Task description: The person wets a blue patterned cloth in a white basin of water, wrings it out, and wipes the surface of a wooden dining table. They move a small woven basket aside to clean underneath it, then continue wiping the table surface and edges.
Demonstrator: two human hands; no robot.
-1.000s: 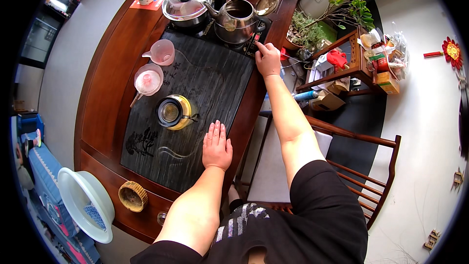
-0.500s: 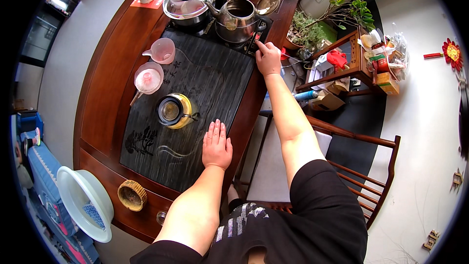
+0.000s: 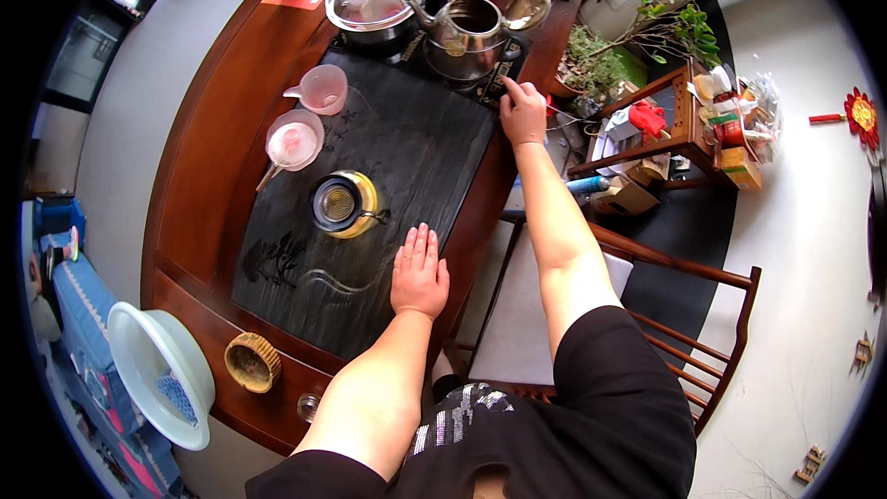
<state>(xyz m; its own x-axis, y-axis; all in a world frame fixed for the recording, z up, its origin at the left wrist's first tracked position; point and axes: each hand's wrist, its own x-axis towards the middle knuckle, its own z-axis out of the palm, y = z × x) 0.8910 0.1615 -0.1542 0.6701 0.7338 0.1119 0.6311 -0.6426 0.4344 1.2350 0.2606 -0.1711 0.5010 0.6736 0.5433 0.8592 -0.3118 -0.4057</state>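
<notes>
Table (image 3: pixel 199 176): shifted rightward in view.
Right hand (image 3: pixel 525 115): index extended at hob panel (image 3: pixel 492 83), others loosely bent; contact unclear.
Left hand (image 3: pixel 421 277): flat on tea tray (image 3: pixel 416 139), fingers together.
Steel kettle (image 3: pixel 459 54): beside panel, inside dark.

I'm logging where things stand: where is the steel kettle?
In the head view, the steel kettle stands upper centre, just right of the lidded pot and up-left of the right hand.
</notes>
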